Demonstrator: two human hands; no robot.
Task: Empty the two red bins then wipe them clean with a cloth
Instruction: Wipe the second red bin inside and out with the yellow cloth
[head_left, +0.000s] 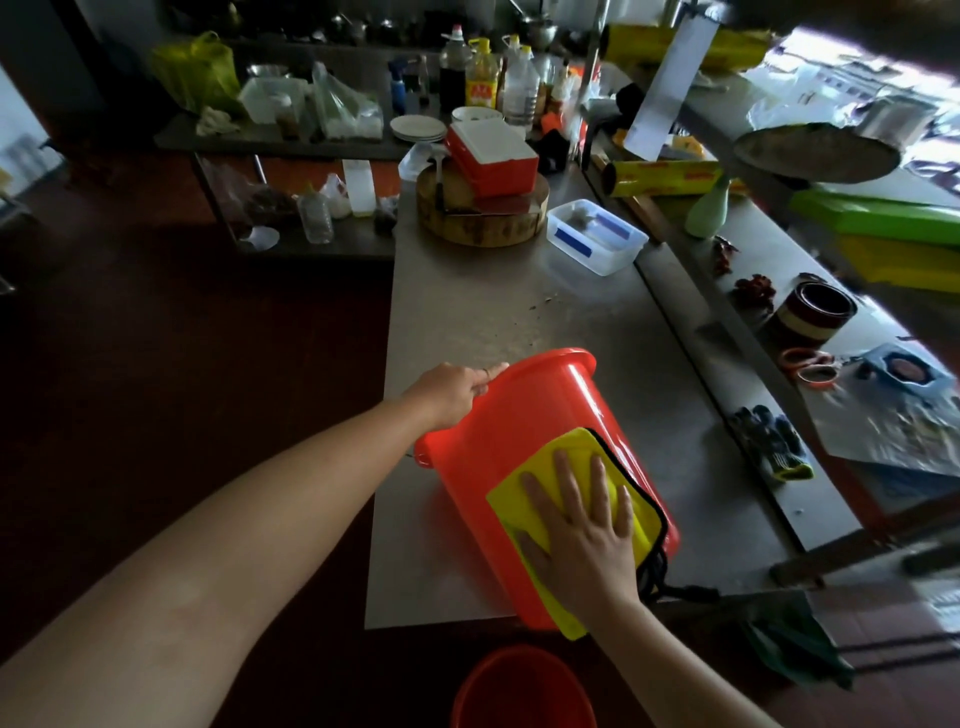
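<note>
My left hand (457, 392) grips the rim of a red bin (545, 410), fingers curled over the edge. The bin is tipped on its side over the near end of the steel table (467, 291), with its mouth turned away from me. A yellow cloth (519, 499) lies spread on its outer wall. My right hand (582, 535) presses the cloth flat, fingers straight and spread. The second bin (524, 691) sits low, just below the table's near edge. Further right, dark gloves (774, 441) lie on a ledge.
</note>
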